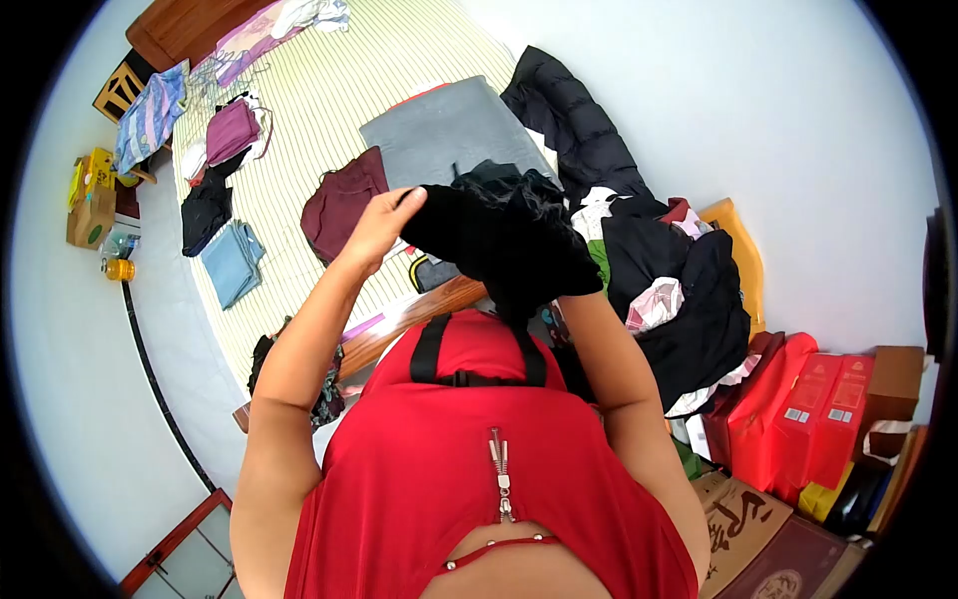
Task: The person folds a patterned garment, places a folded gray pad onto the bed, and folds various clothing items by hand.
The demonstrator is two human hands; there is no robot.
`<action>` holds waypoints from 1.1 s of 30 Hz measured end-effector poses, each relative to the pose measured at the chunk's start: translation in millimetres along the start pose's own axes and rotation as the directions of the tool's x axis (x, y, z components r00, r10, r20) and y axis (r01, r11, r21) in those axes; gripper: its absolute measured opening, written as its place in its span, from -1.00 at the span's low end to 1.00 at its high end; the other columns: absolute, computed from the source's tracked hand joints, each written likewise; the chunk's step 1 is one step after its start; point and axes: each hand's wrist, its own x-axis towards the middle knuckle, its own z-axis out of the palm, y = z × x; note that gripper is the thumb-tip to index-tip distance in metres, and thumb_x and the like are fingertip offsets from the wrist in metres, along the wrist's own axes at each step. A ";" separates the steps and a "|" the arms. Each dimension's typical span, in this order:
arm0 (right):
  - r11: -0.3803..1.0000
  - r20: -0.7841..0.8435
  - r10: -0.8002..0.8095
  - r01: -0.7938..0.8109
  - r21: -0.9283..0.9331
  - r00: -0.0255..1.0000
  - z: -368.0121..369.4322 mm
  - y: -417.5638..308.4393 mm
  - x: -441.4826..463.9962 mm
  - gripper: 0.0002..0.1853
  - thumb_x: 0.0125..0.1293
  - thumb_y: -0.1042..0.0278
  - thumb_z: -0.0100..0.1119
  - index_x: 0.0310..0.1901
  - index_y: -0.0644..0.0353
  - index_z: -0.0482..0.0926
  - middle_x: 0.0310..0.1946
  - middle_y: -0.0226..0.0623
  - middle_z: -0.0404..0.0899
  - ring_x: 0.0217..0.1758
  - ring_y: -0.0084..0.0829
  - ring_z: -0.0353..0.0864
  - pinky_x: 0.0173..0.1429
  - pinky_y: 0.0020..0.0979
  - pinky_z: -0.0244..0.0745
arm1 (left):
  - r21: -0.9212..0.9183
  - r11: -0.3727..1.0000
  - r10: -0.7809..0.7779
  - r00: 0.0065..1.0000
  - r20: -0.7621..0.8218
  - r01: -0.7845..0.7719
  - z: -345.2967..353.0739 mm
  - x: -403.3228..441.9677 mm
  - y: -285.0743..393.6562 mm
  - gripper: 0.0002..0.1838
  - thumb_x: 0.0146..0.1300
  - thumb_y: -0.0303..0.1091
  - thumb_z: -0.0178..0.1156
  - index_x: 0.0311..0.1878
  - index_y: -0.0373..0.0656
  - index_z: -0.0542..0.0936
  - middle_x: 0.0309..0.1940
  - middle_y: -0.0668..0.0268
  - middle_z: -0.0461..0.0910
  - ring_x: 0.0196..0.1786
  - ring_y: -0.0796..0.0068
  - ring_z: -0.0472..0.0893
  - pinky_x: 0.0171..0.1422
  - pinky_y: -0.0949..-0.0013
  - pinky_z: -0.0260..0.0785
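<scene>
My left hand [384, 225] pinches the upper left edge of a black garment [499, 240], thumb on top. The garment looks soft and matte, with a shinier, crumpled part at its far side; its exact kind does not show. My right wrist [584, 311] goes in under the black cloth, so my right hand and its fingers are hidden. The garment is raised above the front edge of the bed. Just beyond it lie a maroon garment [344, 205] and a folded grey cloth [444, 125].
A striped bed sheet [309, 100] carries a folded blue garment [233, 262], a purple one [233, 130] and dark clothes [207, 210]. At right, a clothes heap [689, 309] covers a yellow chair [736, 240]. Red bags [788, 409] and cardboard boxes [743, 529] stand nearer.
</scene>
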 end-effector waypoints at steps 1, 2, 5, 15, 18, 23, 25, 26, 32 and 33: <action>1.000 0.001 0.002 -0.002 -0.018 1.000 -0.3 -4.6 -0.1 -0.64 0.36 0.22 0.06 0.11 0.19 0.46 0.04 -0.24 0.50 0.10 -0.33 0.49 0.22 -0.27 0.38 | -0.117 0.993 -0.005 1.000 -0.001 0.004 -4.1 -0.1 2.4 -0.63 0.41 -0.13 0.06 -0.05 -0.30 0.60 -0.24 0.37 0.63 -0.18 0.64 0.54 -0.03 0.52 0.37; 0.999 0.005 0.003 -0.003 -0.037 1.000 -0.8 -9.4 0.5 -0.64 0.36 0.22 0.06 0.12 0.19 0.46 0.05 -0.23 0.50 0.12 -0.32 0.49 0.23 -0.26 0.38 | -0.190 0.981 -0.028 1.000 -0.012 0.025 -5.8 -1.9 5.2 -0.62 0.42 -0.11 0.04 -0.08 -0.28 0.60 -0.26 0.36 0.64 -0.17 0.62 0.57 -0.06 0.51 0.40; 0.998 0.025 0.029 -0.027 -0.059 0.999 0.4 -16.8 -1.9 -0.62 0.37 0.21 0.04 0.15 0.18 0.45 0.09 -0.22 0.50 0.15 -0.29 0.48 0.26 -0.24 0.37 | -0.363 0.928 -0.126 0.986 -0.112 0.078 0.9 -8.9 21.0 -0.58 0.43 -0.05 0.00 0.03 -0.25 0.54 -0.27 0.35 0.64 -0.20 0.57 0.60 -0.08 0.48 0.44; 0.992 0.219 0.045 -0.070 0.104 0.975 31.8 -9.5 2.5 -0.65 0.41 0.25 -0.04 0.14 0.21 0.44 0.13 -0.19 0.49 0.17 -0.28 0.48 0.25 -0.23 0.42 | -0.430 0.807 -0.344 0.915 0.212 0.403 -19.7 -13.2 -42.2 -0.20 0.35 0.36 -0.34 0.26 -0.19 0.39 0.02 0.22 0.58 0.07 0.40 0.56 0.10 0.32 0.41; 0.992 0.207 0.006 -0.032 0.122 0.978 50.5 -6.9 3.9 -0.65 0.40 0.24 -0.02 0.13 0.21 0.44 0.12 -0.20 0.50 0.16 -0.28 0.49 0.24 -0.25 0.43 | -0.492 0.774 -0.322 0.917 0.237 0.399 1.1 -29.1 -25.5 -0.35 0.31 0.20 0.02 0.18 -0.21 0.45 0.00 0.25 0.59 0.07 0.41 0.57 0.16 0.31 0.40; 0.987 0.087 0.112 -0.121 0.104 0.990 31.9 -6.6 11.3 -0.67 0.40 0.23 -0.03 0.09 0.21 0.46 0.10 -0.20 0.51 0.13 -0.30 0.50 0.24 -0.27 0.43 | -0.544 0.831 -0.208 0.972 -0.114 0.114 -2.3 -22.7 -3.6 -0.62 0.34 -0.01 0.13 -0.03 -0.14 0.52 -0.11 0.35 0.61 -0.04 0.47 0.59 0.10 0.36 0.43; 0.984 -0.021 0.150 -0.147 0.101 0.988 28.1 -3.7 12.0 -0.67 0.41 0.22 -0.05 0.09 0.21 0.47 0.08 -0.22 0.53 0.12 -0.31 0.52 0.25 -0.28 0.42 | -0.442 0.897 -0.111 0.958 -0.264 -0.017 -9.0 -21.1 -2.2 -0.63 0.39 -0.01 0.05 -0.02 -0.13 0.53 -0.09 0.38 0.59 0.00 0.52 0.53 0.15 0.40 0.32; 0.980 -0.044 0.168 -0.162 0.117 0.985 19.2 2.1 12.7 -0.67 0.41 0.22 -0.06 0.09 0.22 0.47 0.08 -0.23 0.54 0.11 -0.31 0.52 0.25 -0.29 0.42 | -0.410 0.911 -0.087 0.944 -0.319 -0.055 -9.0 -21.2 -1.0 -0.63 0.41 -0.02 0.02 -0.03 -0.14 0.53 -0.10 0.38 0.58 -0.02 0.54 0.51 0.15 0.41 0.32; 0.991 -0.254 0.127 -0.114 0.065 0.959 22.7 18.3 10.4 -0.62 0.36 0.43 -0.30 0.09 0.31 0.46 0.09 -0.17 0.54 0.19 -0.28 0.51 0.33 -0.25 0.37 | -0.486 0.868 -0.118 0.913 -0.391 -0.096 -28.8 -23.6 -4.5 -0.63 0.48 -0.06 -0.09 -0.09 -0.20 0.52 -0.20 0.39 0.55 -0.13 0.62 0.47 0.06 0.46 0.33; 0.994 -0.273 0.098 -0.083 0.067 0.957 26.4 20.6 9.2 -0.62 0.35 0.42 -0.29 0.08 0.31 0.46 0.09 -0.17 0.54 0.19 -0.27 0.51 0.34 -0.23 0.36 | -0.272 0.948 0.011 0.872 -0.490 -0.165 -24.9 -23.0 -9.5 -0.62 0.48 -0.07 -0.10 -0.10 -0.21 0.51 -0.21 0.39 0.54 -0.15 0.63 0.47 0.04 0.47 0.34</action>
